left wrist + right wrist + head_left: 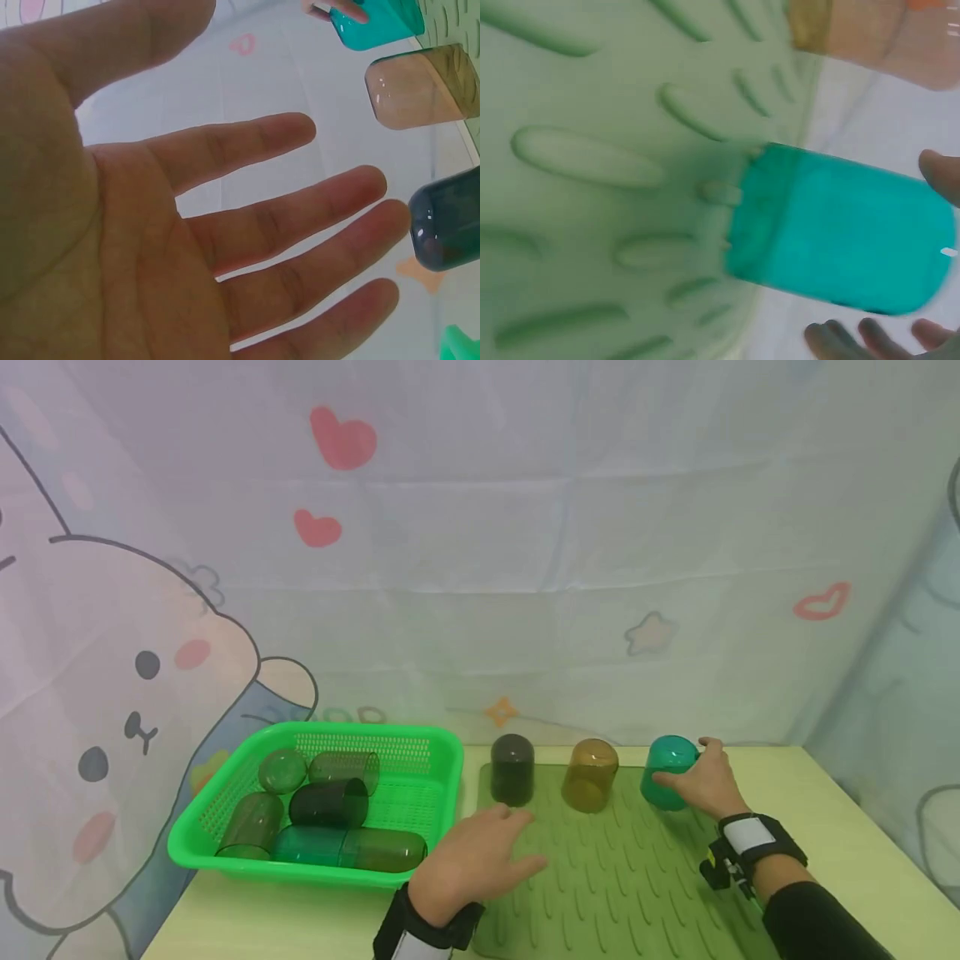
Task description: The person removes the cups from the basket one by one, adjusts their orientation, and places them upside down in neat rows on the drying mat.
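Note:
A teal see-through cup [670, 760] stands upside down at the back right of a green ridged mat [600, 877]. My right hand [708, 783] is spread about it; in the right wrist view the thumb [941, 174] lies at one side of the teal cup [840, 232], and a gap shows between the other fingers [832, 341] and its wall. An amber cup [591, 777] and a dark grey cup [513, 770] also stand upside down on the mat, in a row to the left. Over the mat's left edge hovers my left hand [476, 864], fingers spread, holding nothing.
A bright green plastic basket [457, 760] stands left of the mat on the pale yellow table [247, 914]. Inside lie several see-through cups, among them a black one [330, 806] and a teal one [309, 843]. A printed cloth [480, 610] hangs behind the table.

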The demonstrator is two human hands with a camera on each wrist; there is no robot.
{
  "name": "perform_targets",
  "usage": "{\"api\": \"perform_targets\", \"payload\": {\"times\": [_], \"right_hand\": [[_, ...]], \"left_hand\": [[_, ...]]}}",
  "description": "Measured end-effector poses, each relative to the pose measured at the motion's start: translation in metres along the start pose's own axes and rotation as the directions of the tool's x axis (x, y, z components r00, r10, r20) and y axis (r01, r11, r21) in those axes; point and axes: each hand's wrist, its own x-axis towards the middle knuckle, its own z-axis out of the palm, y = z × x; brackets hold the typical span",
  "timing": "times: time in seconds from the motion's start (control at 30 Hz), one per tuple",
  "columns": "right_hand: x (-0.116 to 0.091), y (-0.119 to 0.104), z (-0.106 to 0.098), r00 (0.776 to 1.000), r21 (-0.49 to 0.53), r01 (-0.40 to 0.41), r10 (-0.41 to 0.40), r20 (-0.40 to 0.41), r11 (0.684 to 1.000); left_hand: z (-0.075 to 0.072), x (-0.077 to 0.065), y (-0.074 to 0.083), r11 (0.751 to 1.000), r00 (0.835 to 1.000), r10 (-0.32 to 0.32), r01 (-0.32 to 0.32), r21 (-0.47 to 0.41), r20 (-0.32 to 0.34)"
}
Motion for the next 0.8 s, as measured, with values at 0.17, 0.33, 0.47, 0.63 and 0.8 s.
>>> {"api": "perform_targets", "payload": {"times": [0.17, 0.33, 0.47, 0.63, 0.8], "right_hand": [[-0.013, -0.026, -0.009, 1.000, -0.048, 0.027, -0.028, -0.011, 0.998], [-0.041, -0.061, -0.005, 0.997, -0.027, 0.063, -0.062, 0.037, 0.998], [-0.066, -0.088, 0.006, 0.983, -0.011, 0.130, -0.128, 0.129, 0.991], [-0.091, -0.109, 0.009, 0.952, 0.003, 0.216, -0.211, 0.223, 0.976], [-0.102, -0.121, 0.003, 0.928, 0.039, 0.299, -0.300, 0.221, 0.953]], "left_hand": [[0.006, -0.002, -0.004, 1.000, 1.000, -0.005, 0.005, -0.015, -0.016], [0.009, -0.004, -0.008, 0.999, 1.000, -0.012, 0.013, 0.032, -0.028], [0.007, -0.006, -0.010, 0.998, 0.999, -0.028, 0.030, 0.053, -0.034], [0.004, -0.007, -0.011, 0.998, 0.998, -0.037, 0.040, 0.048, -0.046], [-0.010, -0.015, -0.012, 0.998, 0.998, -0.052, 0.052, 0.032, -0.026]]}}
